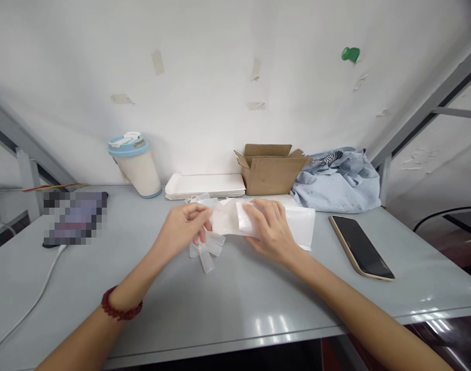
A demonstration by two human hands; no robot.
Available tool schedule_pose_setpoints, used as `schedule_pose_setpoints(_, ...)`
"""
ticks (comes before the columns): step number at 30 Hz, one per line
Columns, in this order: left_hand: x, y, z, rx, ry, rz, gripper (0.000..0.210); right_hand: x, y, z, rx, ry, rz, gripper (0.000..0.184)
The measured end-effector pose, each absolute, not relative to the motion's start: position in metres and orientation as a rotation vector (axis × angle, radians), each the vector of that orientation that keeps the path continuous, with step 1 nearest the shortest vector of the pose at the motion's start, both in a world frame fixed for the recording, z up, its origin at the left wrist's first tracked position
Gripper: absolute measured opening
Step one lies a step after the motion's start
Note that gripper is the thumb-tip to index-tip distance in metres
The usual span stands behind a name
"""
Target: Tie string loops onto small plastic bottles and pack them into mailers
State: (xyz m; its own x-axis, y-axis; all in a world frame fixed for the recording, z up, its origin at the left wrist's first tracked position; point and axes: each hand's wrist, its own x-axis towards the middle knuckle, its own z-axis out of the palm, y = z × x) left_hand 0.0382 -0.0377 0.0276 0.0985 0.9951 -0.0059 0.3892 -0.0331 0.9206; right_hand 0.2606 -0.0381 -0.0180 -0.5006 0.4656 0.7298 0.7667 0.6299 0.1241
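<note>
My right hand (268,226) is closed around a white glossy padded mailer (304,226), its thumb on top and its fingers over the far edge. The mailer lies sideways above the table, and its flap end (224,217) points left. At that end, my left hand (187,224) is closed in a pinch on the flap's edge; its exact fingertip contact is partly hidden. Below and behind my left hand sits a loose heap of small translucent strips (206,258), partly covered by the hand.
Behind the hands are a stack of flat white mailers (208,184), an open cardboard box (274,175) and a light blue cloth bag (339,183). A cup with a blue lid (138,167) stands left. Phones lie at right (361,247) and left, the left phone (79,216) with a cable.
</note>
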Motion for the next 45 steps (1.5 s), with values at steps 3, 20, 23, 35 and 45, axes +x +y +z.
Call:
schedule_pose_setpoints(3,0.015,-0.019,0.024,1.587,1.581,1.136,0.026,0.268,-0.030,-0.019,-1.015,-2.119,-0.571,0.053)
schedule_pose_setpoints(20,-0.007,0.010,-0.007,2.089,1.600,1.073,0.034,0.274,-0.020,-0.029,-1.211,-2.185,-0.346,0.049)
schedule_pose_setpoints(23,-0.002,0.002,0.003,1.999,1.527,1.205,0.032,0.274,-0.019,-0.030,-1.229,-2.200,-0.333,0.049)
schedule_pose_setpoints(35,0.026,-0.025,0.011,2.038,1.200,1.213,0.026,0.272,-0.020,-0.030,-1.218,-2.197,-0.320,0.050)
schedule_pose_setpoints(45,0.038,-0.038,0.011,2.285,1.006,1.021,0.037,0.262,-0.036,-0.020,-1.073,-2.162,-0.314,0.055)
